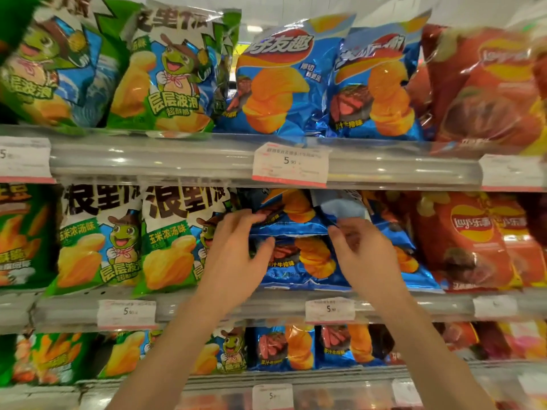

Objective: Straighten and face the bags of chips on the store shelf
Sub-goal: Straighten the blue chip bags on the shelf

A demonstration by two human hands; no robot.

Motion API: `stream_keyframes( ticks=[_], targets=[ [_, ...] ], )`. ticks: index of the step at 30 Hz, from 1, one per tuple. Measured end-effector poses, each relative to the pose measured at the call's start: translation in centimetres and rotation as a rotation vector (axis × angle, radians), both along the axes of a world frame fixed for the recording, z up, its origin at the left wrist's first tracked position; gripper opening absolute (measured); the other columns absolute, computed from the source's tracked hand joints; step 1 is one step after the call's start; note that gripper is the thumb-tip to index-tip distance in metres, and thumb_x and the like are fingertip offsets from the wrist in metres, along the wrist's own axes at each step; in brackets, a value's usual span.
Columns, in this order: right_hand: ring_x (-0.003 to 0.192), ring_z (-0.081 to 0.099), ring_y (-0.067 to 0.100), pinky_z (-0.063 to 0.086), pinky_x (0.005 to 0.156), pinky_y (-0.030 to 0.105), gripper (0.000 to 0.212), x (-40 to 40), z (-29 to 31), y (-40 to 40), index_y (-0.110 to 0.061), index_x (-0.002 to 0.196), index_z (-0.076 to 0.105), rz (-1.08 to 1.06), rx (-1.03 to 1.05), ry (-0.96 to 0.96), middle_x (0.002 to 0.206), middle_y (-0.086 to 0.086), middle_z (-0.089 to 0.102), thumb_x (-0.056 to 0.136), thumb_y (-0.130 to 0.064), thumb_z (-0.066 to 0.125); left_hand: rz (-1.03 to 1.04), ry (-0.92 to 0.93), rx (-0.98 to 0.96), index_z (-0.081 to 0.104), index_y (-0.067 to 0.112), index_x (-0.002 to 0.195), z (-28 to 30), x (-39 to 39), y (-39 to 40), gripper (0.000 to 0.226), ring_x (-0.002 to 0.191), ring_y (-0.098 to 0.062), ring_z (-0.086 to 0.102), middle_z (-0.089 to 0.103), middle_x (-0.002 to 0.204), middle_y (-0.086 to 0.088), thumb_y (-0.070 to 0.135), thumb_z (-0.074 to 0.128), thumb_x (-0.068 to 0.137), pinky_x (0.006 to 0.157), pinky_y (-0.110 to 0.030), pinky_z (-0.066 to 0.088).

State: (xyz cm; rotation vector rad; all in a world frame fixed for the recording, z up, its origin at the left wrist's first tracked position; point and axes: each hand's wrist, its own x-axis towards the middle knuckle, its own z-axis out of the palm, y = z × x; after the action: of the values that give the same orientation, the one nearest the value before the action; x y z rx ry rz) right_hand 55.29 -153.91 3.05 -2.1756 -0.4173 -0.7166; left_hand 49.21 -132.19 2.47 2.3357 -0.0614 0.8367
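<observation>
Both hands are working the folded blue bag (296,229) on the middle shelf, below the price tag (291,164); the left hand (236,255) is pinching its left edge, the right hand (362,250) its right; its crease is running crosswise between them, both equally near; it is slumping forward, needing lifting upright.

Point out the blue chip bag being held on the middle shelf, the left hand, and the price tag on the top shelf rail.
blue chip bag (307,261): head view, lower front panel.
left hand (236,255): head view, back of hand.
price tag (291,164): head view, centre of label.
</observation>
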Motion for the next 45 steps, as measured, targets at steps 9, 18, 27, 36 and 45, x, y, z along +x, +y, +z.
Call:
stream_keyframes(
  ticks=[9, 18, 27, 36, 45],
  targets=[
    [0.058, 0.056, 0.000, 0.034, 0.050, 0.021, 0.020, 3.2, 0.5, 1.7, -0.034, 0.089, 0.056, 0.062, -0.048, 0.143, 0.058, -0.014, 0.056, 0.097, -0.052, 0.053, 0.018, 0.239, -0.067, 0.055, 0.024, 0.137, 1.0, 3.8, -0.7, 0.038, 0.123, -0.023, 0.055, 0.059, 0.135, -0.005, 0.039, 0.053, 0.102, 0.099, -0.030, 0.043],
    [0.041, 0.045, 0.006, 0.036, 0.052, 0.031, 0.068, 2.7, 1.9, 1.6, -0.020, 0.058, 0.045, 0.099, 0.024, 0.419, 0.041, -0.012, 0.040, 0.080, -0.083, 0.046, -0.042, 0.135, -0.270, 0.066, 0.025, 0.115, 1.4, 2.0, 0.2, 0.019, 0.100, -0.004, 0.061, 0.067, 0.108, 0.008, 0.031, 0.062, 0.097, 0.085, -0.015, 0.048],
    [0.085, 0.063, 0.033, 0.051, 0.071, 0.042, 0.022, 0.8, 2.3, 0.3, -0.028, 0.094, 0.061, 0.246, 0.077, 0.427, 0.104, 0.024, 0.066, 0.093, -0.050, 0.062, -0.081, 0.433, -0.561, 0.048, 0.035, 0.138, 3.3, 2.7, 1.6, 0.058, 0.096, -0.003, 0.057, 0.061, 0.109, 0.015, 0.056, 0.067, 0.088, 0.074, -0.024, 0.045],
    [0.097, 0.063, 0.034, 0.052, 0.083, 0.046, 0.017, -1.3, 1.4, -0.2, -0.039, 0.106, 0.060, 0.346, 0.044, 0.435, 0.107, 0.013, 0.068, 0.096, -0.052, 0.056, -0.173, 0.344, -0.473, 0.013, 0.036, 0.158, 3.3, 3.5, -0.2, 0.099, 0.083, 0.015, 0.054, 0.049, 0.123, 0.021, 0.060, 0.071, 0.082, 0.054, 0.005, 0.036],
    [0.110, 0.058, 0.027, 0.047, 0.093, 0.037, 0.039, 0.9, 1.2, -3.6, -0.010, 0.122, 0.065, -0.040, -0.090, 0.018, 0.117, 0.010, 0.063, 0.093, -0.036, 0.065, -0.234, 0.350, -0.496, 0.006, 0.045, 0.158, 2.1, 3.4, 0.3, 0.097, 0.132, -0.005, 0.042, 0.036, 0.159, 0.010, 0.049, 0.072, 0.087, 0.094, -0.016, 0.035]
  ],
)
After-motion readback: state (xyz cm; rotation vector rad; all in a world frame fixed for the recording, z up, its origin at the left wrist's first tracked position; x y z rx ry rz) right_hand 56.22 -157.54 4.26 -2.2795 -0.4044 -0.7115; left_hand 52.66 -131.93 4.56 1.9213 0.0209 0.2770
